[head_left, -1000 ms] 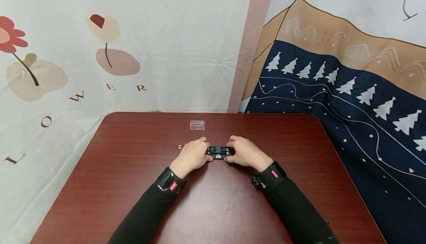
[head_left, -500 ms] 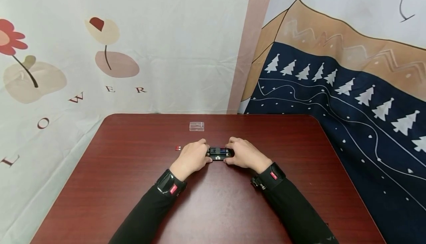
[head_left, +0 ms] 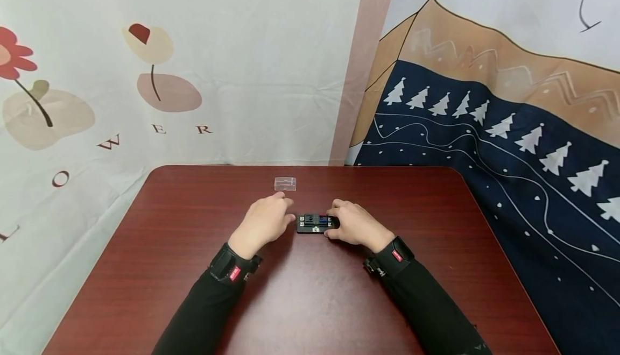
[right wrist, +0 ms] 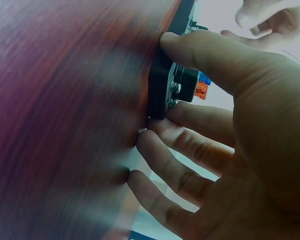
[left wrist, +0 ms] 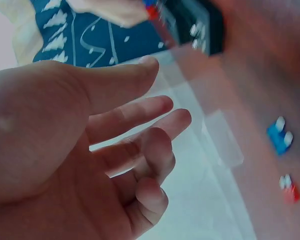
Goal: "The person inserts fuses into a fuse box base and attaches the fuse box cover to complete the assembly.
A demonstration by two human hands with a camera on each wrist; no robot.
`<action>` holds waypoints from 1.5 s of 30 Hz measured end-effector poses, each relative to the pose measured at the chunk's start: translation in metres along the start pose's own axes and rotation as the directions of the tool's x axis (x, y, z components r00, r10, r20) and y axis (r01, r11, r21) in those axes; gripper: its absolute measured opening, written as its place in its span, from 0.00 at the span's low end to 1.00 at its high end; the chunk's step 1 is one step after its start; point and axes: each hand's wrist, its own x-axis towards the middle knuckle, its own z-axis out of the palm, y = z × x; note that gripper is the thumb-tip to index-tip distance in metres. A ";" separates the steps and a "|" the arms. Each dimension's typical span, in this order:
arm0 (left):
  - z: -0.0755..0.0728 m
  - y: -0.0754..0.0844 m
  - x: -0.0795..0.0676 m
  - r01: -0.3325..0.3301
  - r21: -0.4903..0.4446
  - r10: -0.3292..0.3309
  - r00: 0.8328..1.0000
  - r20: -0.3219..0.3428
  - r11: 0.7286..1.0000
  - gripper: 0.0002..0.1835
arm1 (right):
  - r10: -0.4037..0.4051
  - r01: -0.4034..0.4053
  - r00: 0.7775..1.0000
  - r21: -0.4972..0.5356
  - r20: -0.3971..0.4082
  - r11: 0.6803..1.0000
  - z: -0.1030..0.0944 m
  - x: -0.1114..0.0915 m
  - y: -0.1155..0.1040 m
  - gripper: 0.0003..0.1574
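Observation:
A black fuse block (head_left: 310,224) lies on the table, with metal screw terminals on it. My right hand (head_left: 358,222) grips its right end, thumb on the near edge and fingers at the far edge. In the right wrist view, an orange blade fuse (right wrist: 201,90) and a blue one (right wrist: 205,78) sit in the block. My left hand (head_left: 261,223) is off the block's left end, holding nothing, with fingers relaxed. The left wrist view shows a loose blue fuse (left wrist: 279,139) and a red fuse (left wrist: 291,193) on the tabletop, hidden behind the left hand in the head view.
A clear plastic cover (head_left: 284,184) lies near the back edge of the brown table (head_left: 387,193), just beyond my left fingertips. Printed cloth (head_left: 271,75) hangs behind the table and along its right side.
My left hand has let go of the fuse block's left end and moved left and slightly back, now covering the loose fuses in the head view. The right hand keeps its grip.

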 end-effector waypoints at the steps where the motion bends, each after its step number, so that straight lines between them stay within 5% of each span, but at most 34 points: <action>1: -0.004 -0.003 -0.001 0.009 -0.003 -0.009 1.000 -0.012 1.000 0.21 | 0.001 -0.001 1.000 0.000 0.000 1.000 0.000 0.000 0.000 0.33; 9: -0.022 -0.029 -0.007 0.062 -0.028 -0.064 0.995 -0.082 0.998 0.17 | 0.000 0.000 1.000 0.003 0.004 1.000 -0.001 -0.001 0.000 0.34; 22: -0.018 -0.056 -0.005 0.177 -0.070 -0.174 0.984 0.044 0.982 0.12 | -0.008 0.008 1.000 0.002 -0.010 1.000 -0.001 0.000 -0.001 0.33; 31: -0.007 -0.051 -0.001 0.150 -0.060 -0.144 0.985 0.094 0.987 0.02 | 0.000 0.000 1.000 -0.008 -0.007 1.000 0.000 0.000 -0.001 0.33; 45: 0.008 -0.044 0.004 0.150 -0.025 -0.146 0.981 0.129 0.988 0.12 | -0.011 0.010 1.000 -0.006 -0.010 1.000 -0.001 -0.002 -0.001 0.32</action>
